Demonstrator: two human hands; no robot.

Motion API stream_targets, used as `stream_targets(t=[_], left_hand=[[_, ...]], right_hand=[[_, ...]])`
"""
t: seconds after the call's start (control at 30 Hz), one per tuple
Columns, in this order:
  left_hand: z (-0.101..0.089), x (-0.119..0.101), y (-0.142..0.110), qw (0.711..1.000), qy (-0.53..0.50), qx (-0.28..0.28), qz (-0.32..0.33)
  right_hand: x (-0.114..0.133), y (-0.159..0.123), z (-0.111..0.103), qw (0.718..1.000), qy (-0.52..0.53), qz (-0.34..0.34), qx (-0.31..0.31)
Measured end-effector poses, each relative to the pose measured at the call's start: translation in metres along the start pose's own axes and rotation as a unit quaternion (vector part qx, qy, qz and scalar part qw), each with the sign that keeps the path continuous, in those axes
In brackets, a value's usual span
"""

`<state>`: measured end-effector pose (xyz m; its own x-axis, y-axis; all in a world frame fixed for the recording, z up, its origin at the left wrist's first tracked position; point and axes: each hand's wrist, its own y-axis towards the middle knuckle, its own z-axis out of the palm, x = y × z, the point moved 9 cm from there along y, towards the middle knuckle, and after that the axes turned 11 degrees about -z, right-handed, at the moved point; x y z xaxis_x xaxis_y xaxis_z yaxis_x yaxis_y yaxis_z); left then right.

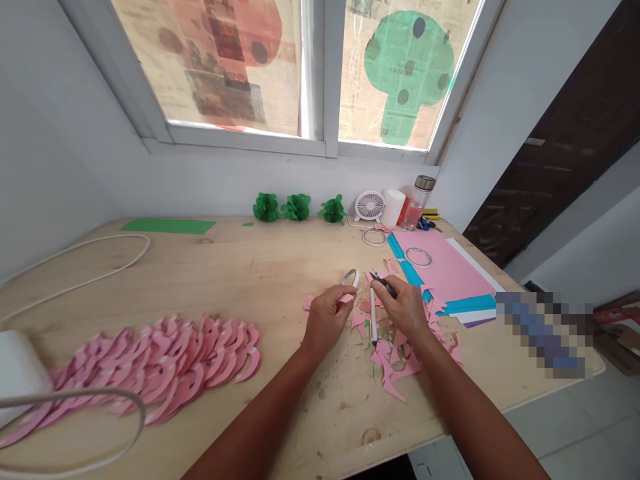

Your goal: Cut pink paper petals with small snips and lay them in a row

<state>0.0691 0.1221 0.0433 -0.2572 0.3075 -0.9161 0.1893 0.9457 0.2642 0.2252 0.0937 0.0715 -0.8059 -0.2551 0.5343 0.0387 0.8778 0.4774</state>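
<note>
My left hand (327,317) is closed, pinching a roll of tape (356,277) that stands up above the fingertips. A bit of pink paper (346,299) shows at the same fingers; whether it is held too is hard to tell. My right hand (405,307) is closed around dark-handled scissors (386,287), their tips pointing toward the tape; the blades are small and partly hidden. Between the hands a white pen (373,317) lies on the table. Pink paper scraps (400,363) lie around and under my right hand.
Layered pink paper cutouts (175,367) spread at the left beside a white cable (135,407). Green paper pompoms (296,207), a small fan (370,207) and a glass bottle (419,203) stand along the wall. Pink sheets (455,267) lie right, with a tape roll (419,257) on top.
</note>
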Motion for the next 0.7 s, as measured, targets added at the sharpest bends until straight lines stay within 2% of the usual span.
stream_targets(t=[0.1,0.2,0.3,0.53,0.7], left_hand=[[0.009,-0.012,-0.006,0.994,0.079,0.027,0.07],[0.022,-0.016,-0.012,0.979,0.158,0.065,0.111],[0.036,-0.015,-0.017,0.957,0.238,0.097,0.134],[0.067,-0.014,-0.033,0.879,0.401,0.176,0.189],[0.072,-0.013,-0.037,0.862,0.427,0.195,0.192]], right_hand=[[-0.003,0.001,-0.004,1.0,0.001,0.004,-0.015],[-0.004,0.002,-0.007,0.999,0.01,0.006,-0.03],[-0.006,0.002,-0.007,0.999,0.021,0.01,-0.038],[-0.007,0.003,-0.008,0.999,0.033,0.017,-0.04],[-0.006,0.002,-0.007,0.998,0.043,0.023,-0.032]])
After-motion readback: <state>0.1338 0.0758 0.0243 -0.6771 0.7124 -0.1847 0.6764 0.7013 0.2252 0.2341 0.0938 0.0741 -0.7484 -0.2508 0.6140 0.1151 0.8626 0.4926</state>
